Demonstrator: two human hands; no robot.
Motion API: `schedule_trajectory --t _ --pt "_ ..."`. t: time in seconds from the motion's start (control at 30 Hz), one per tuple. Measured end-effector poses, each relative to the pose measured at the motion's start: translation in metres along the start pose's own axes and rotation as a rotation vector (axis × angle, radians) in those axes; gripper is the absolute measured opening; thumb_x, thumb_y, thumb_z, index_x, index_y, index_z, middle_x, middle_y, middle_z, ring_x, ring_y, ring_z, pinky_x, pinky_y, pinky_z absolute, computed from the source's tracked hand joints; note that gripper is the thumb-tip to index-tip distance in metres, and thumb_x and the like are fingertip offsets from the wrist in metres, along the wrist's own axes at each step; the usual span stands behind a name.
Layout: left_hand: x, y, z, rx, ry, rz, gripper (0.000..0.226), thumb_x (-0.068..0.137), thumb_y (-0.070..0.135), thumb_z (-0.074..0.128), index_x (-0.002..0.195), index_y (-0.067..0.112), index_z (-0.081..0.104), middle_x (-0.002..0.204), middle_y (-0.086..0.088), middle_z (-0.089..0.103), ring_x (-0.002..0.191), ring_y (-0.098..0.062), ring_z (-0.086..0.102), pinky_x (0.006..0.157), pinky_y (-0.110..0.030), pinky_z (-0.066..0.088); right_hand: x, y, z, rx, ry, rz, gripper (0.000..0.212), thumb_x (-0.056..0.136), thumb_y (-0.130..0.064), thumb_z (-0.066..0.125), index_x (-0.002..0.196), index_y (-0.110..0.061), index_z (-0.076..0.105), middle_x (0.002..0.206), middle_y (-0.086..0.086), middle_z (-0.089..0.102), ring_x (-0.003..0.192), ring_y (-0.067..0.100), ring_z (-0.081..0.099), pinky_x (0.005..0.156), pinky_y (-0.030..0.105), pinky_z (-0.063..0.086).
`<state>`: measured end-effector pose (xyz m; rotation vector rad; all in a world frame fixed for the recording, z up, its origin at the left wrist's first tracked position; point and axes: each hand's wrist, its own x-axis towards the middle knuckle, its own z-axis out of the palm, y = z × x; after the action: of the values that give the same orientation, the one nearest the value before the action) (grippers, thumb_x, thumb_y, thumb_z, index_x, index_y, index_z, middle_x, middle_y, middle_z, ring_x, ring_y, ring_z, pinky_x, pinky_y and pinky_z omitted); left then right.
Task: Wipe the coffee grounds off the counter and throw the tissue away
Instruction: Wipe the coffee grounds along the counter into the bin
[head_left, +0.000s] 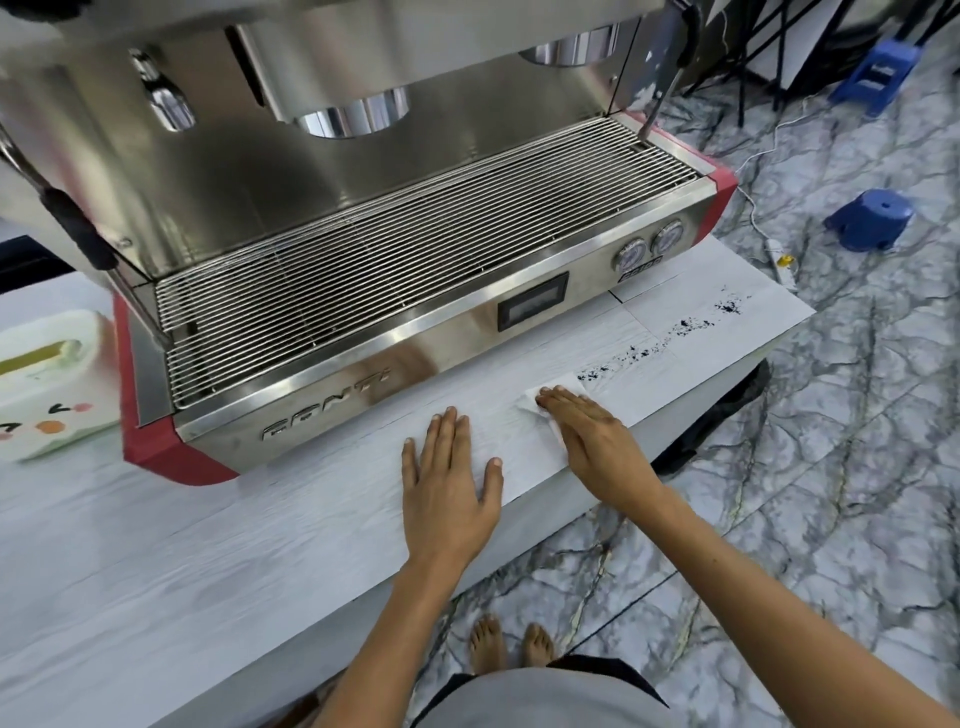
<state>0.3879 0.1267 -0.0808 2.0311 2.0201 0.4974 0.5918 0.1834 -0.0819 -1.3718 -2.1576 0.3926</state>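
Dark coffee grounds (680, 329) lie in a scattered trail across the right part of the pale wood-grain counter (208, 561), running from near my right hand out toward the far right corner. My right hand (592, 441) presses flat on a white tissue (535, 399), whose edge shows past the fingertips just short of the nearest grounds. My left hand (449, 483) rests flat on the counter, fingers spread, holding nothing, a little left of the right hand.
A steel and red espresso machine (363, 249) with a wire drip grate fills the counter's back. A white tissue box (49, 382) stands at the left. A dark bag (722, 415) hangs below the counter's right edge. Blue stools (870, 218) and cables sit on the marble floor.
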Motion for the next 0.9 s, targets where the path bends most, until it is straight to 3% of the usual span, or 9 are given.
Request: schedule_trajectory --t 0.13,0.3,0.5,0.9 --pt "0.001 0.000 0.001 0.012 -0.004 0.005 0.068 0.096 0.053 0.023 0.153 0.016 0.021 0.162 0.002 0.013 0.149 -0.009 0.004 0.121 -0.042 -0.001 -0.002 -0.016 -0.012 0.147 0.062 0.034 0.038 0.095 -0.004 0.044 0.132 -0.008 0.053 0.134 0.007 0.056 0.128 0.017 0.048 0.107 0.033 0.039" --pt "0.001 0.001 0.000 0.016 -0.003 0.008 0.070 0.095 0.054 0.021 0.153 0.015 0.023 0.162 0.001 0.014 0.149 -0.011 0.006 0.121 -0.043 0.000 -0.014 -0.030 0.003 -0.015 -0.094 -0.108 0.044 0.093 -0.004 0.042 0.137 -0.008 0.047 0.141 0.004 0.050 0.138 0.017 0.035 0.113 0.036 0.030" --pt "0.001 0.002 0.001 0.018 0.008 -0.007 0.069 0.094 0.052 0.025 0.152 0.014 0.026 0.161 0.000 0.018 0.149 -0.011 0.009 0.121 -0.044 0.003 -0.018 -0.037 0.020 -0.135 -0.067 -0.041 0.048 0.096 -0.019 0.043 0.142 -0.007 0.040 0.148 0.008 0.041 0.141 0.018 0.029 0.114 0.039 0.028" --pt "0.008 0.014 0.006 0.041 0.012 -0.054 0.071 0.094 0.054 0.021 0.152 0.014 0.025 0.162 0.000 0.017 0.149 -0.011 0.007 0.121 -0.042 -0.001 0.005 -0.024 0.021 -0.206 -0.037 -0.011 0.045 0.096 -0.021 0.035 0.133 -0.002 0.052 0.140 0.012 0.051 0.134 0.023 0.042 0.112 0.041 0.033"
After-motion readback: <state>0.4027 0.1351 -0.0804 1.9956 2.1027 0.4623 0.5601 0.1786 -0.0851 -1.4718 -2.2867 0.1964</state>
